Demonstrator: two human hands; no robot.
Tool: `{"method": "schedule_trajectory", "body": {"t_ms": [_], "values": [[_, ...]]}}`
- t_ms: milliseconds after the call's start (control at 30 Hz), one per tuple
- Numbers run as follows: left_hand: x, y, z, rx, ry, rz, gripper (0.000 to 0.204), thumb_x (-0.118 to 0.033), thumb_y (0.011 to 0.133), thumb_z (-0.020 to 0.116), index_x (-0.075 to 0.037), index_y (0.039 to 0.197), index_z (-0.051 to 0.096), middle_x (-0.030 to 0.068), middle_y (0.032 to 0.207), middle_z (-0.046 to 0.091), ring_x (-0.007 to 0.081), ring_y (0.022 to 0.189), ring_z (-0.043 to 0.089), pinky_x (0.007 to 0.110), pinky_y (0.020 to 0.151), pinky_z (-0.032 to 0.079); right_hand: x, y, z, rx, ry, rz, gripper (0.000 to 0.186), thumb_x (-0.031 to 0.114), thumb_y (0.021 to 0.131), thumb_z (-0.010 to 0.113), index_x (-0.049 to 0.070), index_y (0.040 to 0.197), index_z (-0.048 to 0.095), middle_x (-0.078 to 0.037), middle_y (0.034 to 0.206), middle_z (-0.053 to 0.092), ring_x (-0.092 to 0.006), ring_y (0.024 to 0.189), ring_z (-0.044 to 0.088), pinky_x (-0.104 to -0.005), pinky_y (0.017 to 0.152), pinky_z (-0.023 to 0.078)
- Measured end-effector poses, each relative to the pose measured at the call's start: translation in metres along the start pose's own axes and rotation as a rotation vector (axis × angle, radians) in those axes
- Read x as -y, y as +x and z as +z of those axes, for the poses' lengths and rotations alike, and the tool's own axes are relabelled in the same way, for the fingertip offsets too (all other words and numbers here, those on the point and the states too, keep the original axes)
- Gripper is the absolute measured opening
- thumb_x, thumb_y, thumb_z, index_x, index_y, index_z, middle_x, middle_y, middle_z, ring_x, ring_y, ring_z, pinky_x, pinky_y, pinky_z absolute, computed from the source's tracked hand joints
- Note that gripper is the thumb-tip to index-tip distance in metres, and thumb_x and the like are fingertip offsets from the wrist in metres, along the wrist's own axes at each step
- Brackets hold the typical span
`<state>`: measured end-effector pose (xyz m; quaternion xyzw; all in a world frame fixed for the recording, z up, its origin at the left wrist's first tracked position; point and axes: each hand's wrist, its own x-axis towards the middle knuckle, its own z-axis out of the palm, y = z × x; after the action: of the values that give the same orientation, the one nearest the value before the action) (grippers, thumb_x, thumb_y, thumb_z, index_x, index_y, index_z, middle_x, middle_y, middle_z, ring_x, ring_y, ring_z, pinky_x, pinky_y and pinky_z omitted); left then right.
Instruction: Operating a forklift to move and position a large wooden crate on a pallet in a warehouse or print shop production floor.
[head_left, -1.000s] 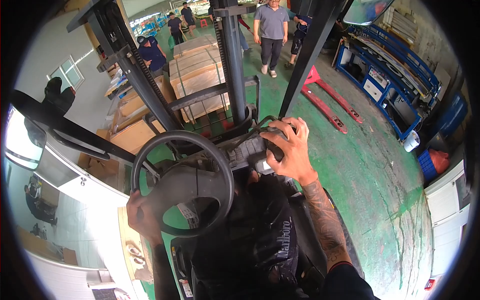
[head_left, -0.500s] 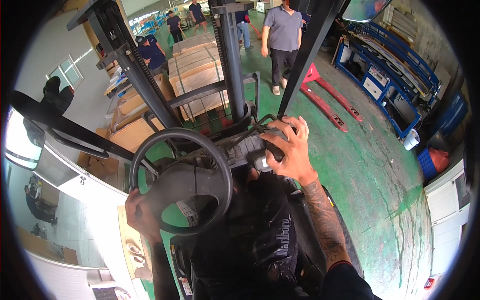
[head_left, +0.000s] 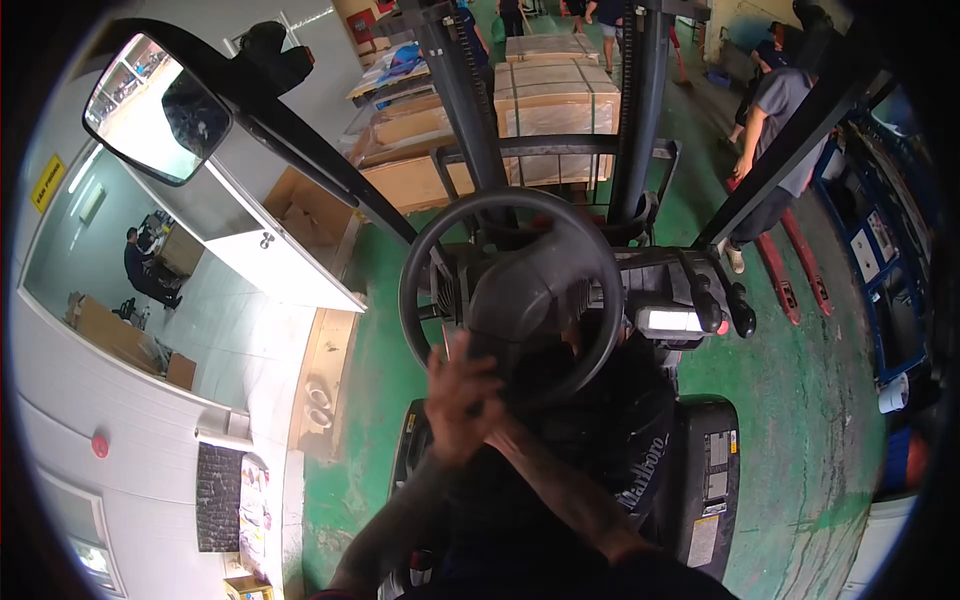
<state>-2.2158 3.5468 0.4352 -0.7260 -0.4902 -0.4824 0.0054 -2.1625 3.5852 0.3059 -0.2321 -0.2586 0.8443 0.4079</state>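
Observation:
I sit on a forklift with its black steering wheel [head_left: 520,290] in front of me. Both my hands meet at the wheel's lower left rim. My right hand [head_left: 468,388] reaches across from the tattooed forearm and closes on the rim. My left hand [head_left: 442,445] sits just under it, largely covered and blurred, so its grip is unclear. The control levers [head_left: 722,305] to the right of the wheel stand free, with a small lit display [head_left: 668,320] beside them.
The mast [head_left: 640,110] rises ahead, with strapped stacks of boards [head_left: 548,95] beyond it. A person in a grey shirt [head_left: 775,130] stands at the right by a red pallet jack [head_left: 790,265]. A side mirror [head_left: 155,110] is at the upper left, above a white office wall [head_left: 150,420]. Blue racks [head_left: 880,250] line the right side.
My right hand has left the levers and crossed to the wheel's lower left rim beside my left hand. The view has swung, and the person in grey is now at the right.

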Motion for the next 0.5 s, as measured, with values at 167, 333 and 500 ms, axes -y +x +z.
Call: {"method": "schedule_trajectory", "body": {"t_ms": [167, 333, 500], "values": [[-0.043, 0.010, 0.049, 0.232, -0.166, 0.085, 0.014, -0.001, 0.081, 0.076, -0.011, 0.089, 0.080, 0.0056, 0.123, 0.081, 0.0380, 0.156, 0.057, 0.071, 0.130, 0.036, 0.038, -0.017, -0.017, 0.072, 0.024, -0.155, 0.032, 0.021, 0.113, 0.069, -0.004, 0.133, 0.070, -0.013, 0.116, 0.078, -0.0234, 0.101, 0.078, -0.0397, 0.093, 0.066], [-0.074, 0.053, 0.104, 0.257, -0.227, 0.200, 0.014, 0.000, 0.080, 0.077, -0.012, 0.088, 0.078, 0.0052, 0.130, 0.078, 0.0391, 0.155, 0.058, 0.073, 0.128, 0.037, 0.046, -0.056, -0.050, 0.073, 0.043, -0.334, 0.029, 0.019, 0.114, 0.069, -0.005, 0.129, 0.073, -0.012, 0.112, 0.079, -0.0230, 0.102, 0.078, -0.0396, 0.095, 0.065], [-0.075, 0.151, 0.166, 0.131, -0.112, 0.421, 0.011, -0.001, 0.081, 0.076, -0.010, 0.087, 0.077, 0.0087, 0.132, 0.077, 0.0371, 0.147, 0.064, 0.068, 0.125, 0.042, 0.104, -0.112, -0.117, -0.228, -0.739, -0.586, 0.018, 0.014, 0.109, 0.079, -0.001, 0.120, 0.078, -0.007, 0.118, 0.081, -0.0139, 0.108, 0.076, -0.0325, 0.094, 0.063]]}}
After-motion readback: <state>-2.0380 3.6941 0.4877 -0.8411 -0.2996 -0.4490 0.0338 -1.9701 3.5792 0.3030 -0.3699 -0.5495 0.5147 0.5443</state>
